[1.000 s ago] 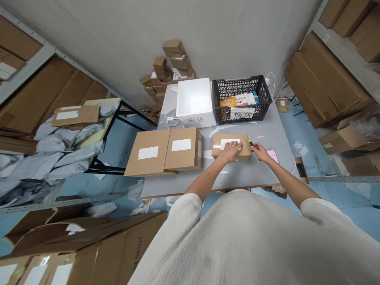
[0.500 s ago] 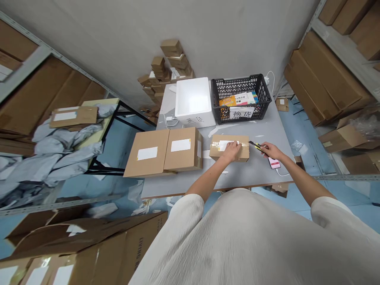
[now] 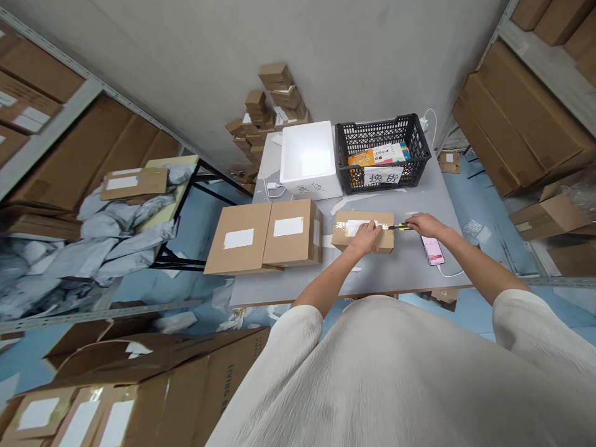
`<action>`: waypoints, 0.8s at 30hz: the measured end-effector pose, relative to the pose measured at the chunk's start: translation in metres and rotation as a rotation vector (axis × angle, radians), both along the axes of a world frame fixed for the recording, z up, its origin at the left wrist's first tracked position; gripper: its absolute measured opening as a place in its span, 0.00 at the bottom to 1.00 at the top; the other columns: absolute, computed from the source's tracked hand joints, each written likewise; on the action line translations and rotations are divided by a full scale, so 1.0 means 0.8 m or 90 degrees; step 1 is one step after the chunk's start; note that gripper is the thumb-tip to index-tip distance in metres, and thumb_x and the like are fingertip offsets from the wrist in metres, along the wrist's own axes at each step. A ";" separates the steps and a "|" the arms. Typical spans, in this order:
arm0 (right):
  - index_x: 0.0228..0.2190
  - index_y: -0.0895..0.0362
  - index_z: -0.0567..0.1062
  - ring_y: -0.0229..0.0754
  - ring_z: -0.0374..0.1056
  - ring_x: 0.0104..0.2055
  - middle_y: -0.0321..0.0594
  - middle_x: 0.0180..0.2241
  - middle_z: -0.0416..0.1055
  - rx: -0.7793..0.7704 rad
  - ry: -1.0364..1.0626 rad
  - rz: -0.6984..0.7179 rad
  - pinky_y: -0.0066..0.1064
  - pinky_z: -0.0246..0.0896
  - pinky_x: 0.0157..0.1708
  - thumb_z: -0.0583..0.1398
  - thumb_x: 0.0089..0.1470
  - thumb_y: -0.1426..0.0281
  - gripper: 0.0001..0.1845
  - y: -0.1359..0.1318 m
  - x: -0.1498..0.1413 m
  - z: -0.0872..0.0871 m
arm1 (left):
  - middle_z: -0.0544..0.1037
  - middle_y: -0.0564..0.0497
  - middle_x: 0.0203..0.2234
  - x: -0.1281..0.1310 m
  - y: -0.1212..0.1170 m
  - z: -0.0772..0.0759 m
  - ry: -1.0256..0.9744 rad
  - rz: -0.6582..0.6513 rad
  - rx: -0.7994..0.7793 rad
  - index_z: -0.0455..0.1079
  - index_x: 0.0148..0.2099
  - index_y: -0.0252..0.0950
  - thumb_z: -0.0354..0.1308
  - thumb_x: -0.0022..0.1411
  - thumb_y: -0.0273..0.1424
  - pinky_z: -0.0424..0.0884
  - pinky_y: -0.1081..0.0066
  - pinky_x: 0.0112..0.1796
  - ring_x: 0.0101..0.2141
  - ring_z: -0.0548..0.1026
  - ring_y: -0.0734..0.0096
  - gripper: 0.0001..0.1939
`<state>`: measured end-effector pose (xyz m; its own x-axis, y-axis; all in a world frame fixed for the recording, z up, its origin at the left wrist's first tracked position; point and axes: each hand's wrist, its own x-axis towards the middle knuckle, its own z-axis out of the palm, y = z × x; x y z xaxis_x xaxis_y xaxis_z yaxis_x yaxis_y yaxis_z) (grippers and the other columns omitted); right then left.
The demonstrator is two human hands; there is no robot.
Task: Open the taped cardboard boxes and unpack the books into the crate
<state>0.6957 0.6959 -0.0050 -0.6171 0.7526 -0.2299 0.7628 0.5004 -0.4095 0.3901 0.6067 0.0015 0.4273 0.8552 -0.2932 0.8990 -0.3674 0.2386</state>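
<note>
A small taped cardboard box (image 3: 342,234) with a white label lies on the grey table (image 3: 288,285) in front of me. My left hand (image 3: 366,237) rests on its top, fingers laid over the label's edge. In my right hand (image 3: 424,224) is a black and yellow utility knife (image 3: 404,226), gripped from the right side. The knife's tip reaches the taped right end of the box; whether it has gone into the tape is too small to tell. Just below my right hand lies a phone (image 3: 433,250) with a lit pink screen and a white cable.
Two larger cardboard boxes (image 3: 242,239) sit on the table's left. Behind are a white foam box (image 3: 310,155) and a black plastic crate (image 3: 382,155) holding books. Grey parcels (image 3: 79,254) fill the left side, and an open carton (image 3: 195,385) stands at lower left.
My right hand has brought the knife left, from beside the box onto its right end. More of the phone shows. The whole view has shifted slightly; my left hand stays on the box.
</note>
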 end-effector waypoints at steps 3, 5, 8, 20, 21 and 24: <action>0.46 0.50 0.87 0.56 0.73 0.47 0.52 0.41 0.81 0.014 0.004 0.012 0.42 0.63 0.49 0.55 0.73 0.57 0.21 -0.002 -0.006 -0.002 | 0.69 0.37 0.64 0.000 -0.001 -0.001 -0.002 0.010 0.002 0.65 0.69 0.41 0.80 0.58 0.34 0.66 0.53 0.64 0.63 0.73 0.41 0.42; 0.44 0.50 0.87 0.56 0.73 0.45 0.50 0.40 0.80 -0.009 0.025 0.005 0.42 0.63 0.49 0.56 0.73 0.56 0.21 -0.006 -0.002 -0.004 | 0.69 0.37 0.64 0.000 -0.001 0.000 -0.001 0.015 0.000 0.66 0.69 0.41 0.80 0.58 0.34 0.67 0.53 0.64 0.63 0.73 0.40 0.41; 0.41 0.49 0.86 0.54 0.73 0.42 0.46 0.37 0.80 -0.086 0.063 -0.031 0.40 0.64 0.47 0.58 0.71 0.52 0.21 -0.017 0.006 -0.008 | 0.70 0.37 0.63 0.000 0.000 0.001 0.000 0.019 -0.005 0.68 0.66 0.41 0.80 0.58 0.35 0.68 0.53 0.63 0.63 0.73 0.40 0.39; 0.36 0.52 0.80 0.48 0.72 0.35 0.39 0.30 0.80 -0.180 0.164 -0.231 0.36 0.67 0.38 0.60 0.65 0.50 0.20 -0.064 0.029 -0.009 | 0.68 0.38 0.66 -0.010 -0.005 -0.002 -0.055 0.015 0.014 0.61 0.75 0.44 0.77 0.61 0.37 0.67 0.52 0.66 0.63 0.75 0.43 0.46; 0.36 0.52 0.79 0.48 0.71 0.33 0.39 0.30 0.79 -0.186 0.172 -0.258 0.36 0.67 0.36 0.59 0.65 0.49 0.20 -0.067 0.033 -0.008 | 0.67 0.37 0.68 -0.011 -0.005 -0.002 -0.070 0.020 0.021 0.58 0.78 0.44 0.76 0.63 0.39 0.67 0.52 0.66 0.63 0.75 0.43 0.48; 0.42 0.52 0.77 0.45 0.70 0.30 0.39 0.31 0.80 -0.205 0.218 -0.314 0.34 0.65 0.32 0.58 0.66 0.46 0.23 -0.076 0.037 -0.003 | 0.64 0.34 0.72 -0.013 0.000 0.001 -0.104 0.054 0.040 0.47 0.84 0.44 0.65 0.73 0.42 0.69 0.51 0.65 0.64 0.75 0.42 0.47</action>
